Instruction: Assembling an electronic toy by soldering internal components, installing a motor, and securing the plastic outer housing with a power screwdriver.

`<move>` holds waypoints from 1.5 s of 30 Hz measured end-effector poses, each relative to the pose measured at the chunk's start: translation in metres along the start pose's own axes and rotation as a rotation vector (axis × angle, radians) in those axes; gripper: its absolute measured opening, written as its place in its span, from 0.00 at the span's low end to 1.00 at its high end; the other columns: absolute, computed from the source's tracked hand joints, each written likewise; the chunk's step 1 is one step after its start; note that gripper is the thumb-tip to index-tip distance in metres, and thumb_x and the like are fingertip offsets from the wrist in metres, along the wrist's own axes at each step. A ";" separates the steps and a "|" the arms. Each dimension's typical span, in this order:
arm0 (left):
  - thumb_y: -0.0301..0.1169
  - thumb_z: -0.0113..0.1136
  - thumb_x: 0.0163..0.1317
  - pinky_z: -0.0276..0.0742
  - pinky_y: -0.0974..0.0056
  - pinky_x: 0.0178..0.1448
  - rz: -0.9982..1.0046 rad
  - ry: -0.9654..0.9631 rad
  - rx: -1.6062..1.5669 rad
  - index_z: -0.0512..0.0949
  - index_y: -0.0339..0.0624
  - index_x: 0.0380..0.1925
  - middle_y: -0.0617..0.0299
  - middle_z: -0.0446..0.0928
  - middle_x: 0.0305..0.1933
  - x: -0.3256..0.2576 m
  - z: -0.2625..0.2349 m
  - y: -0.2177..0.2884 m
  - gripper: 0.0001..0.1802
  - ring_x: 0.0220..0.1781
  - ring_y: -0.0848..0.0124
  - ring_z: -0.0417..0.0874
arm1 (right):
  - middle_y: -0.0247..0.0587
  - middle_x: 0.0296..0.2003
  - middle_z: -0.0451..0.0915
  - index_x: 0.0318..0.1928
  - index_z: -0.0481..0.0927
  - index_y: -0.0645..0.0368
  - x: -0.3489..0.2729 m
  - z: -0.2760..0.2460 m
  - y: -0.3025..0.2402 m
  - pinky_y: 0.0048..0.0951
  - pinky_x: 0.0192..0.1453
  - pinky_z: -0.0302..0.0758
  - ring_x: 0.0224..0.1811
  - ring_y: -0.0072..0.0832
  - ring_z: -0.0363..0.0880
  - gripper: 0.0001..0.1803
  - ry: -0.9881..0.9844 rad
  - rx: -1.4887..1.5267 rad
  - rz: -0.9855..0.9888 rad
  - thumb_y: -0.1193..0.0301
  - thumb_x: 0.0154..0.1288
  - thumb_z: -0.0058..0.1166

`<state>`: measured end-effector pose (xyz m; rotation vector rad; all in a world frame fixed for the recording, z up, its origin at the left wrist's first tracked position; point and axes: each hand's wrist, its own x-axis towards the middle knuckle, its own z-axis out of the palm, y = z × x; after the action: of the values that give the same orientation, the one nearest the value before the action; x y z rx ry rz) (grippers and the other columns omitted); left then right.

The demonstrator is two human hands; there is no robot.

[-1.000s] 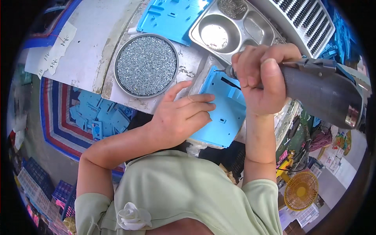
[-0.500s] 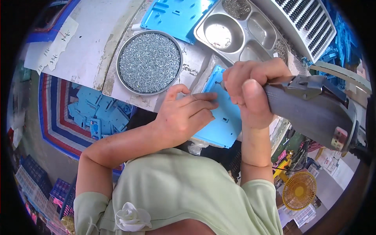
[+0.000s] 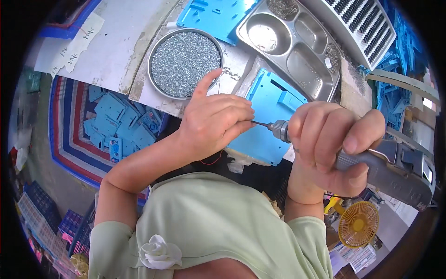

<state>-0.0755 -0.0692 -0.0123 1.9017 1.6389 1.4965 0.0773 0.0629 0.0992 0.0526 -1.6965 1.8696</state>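
Observation:
My right hand (image 3: 330, 144) is wrapped round a dark grey electric screwdriver (image 3: 395, 176). Its thin bit points left from a metal chuck (image 3: 280, 130). At the bit's tip, the thumb and fingers of my left hand (image 3: 211, 121) are pressed together, while the index finger sticks up over the edge of a round metal bowl (image 3: 157, 87). That bowl is full of small silvery screws (image 3: 183, 58). Whatever the left fingers pinch is hidden. Below the bit, a light-blue plastic panel (image 3: 267, 100) lies at the table's front edge.
Another blue panel (image 3: 216, 18) lies behind the bowl. A compartmented metal tray (image 3: 284, 58) holds small parts, beside a white rack (image 3: 334, 21) with black rows. Blue parts (image 3: 111, 116) fill a striped bag at left. A yellow fan (image 3: 357, 224) stands lower right.
The screwdriver has drawn back and swung so its bit points left to my left fingers. My left fingers have closed together, with the index finger raised. The view has shifted slightly.

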 end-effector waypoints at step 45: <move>0.35 0.78 0.50 0.60 0.45 0.62 0.111 -0.065 0.063 0.82 0.49 0.35 0.71 0.84 0.40 -0.027 -0.025 0.006 0.14 0.43 0.68 0.82 | 0.25 0.22 0.74 0.48 0.68 0.49 -0.014 0.033 0.004 0.27 0.25 0.68 0.19 0.20 0.72 0.16 -0.008 0.096 0.009 0.56 0.75 0.59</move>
<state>-0.0877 -0.1043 -0.0105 2.0836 1.5936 1.4222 0.0752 0.0272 0.0954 0.0906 -1.6139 1.9594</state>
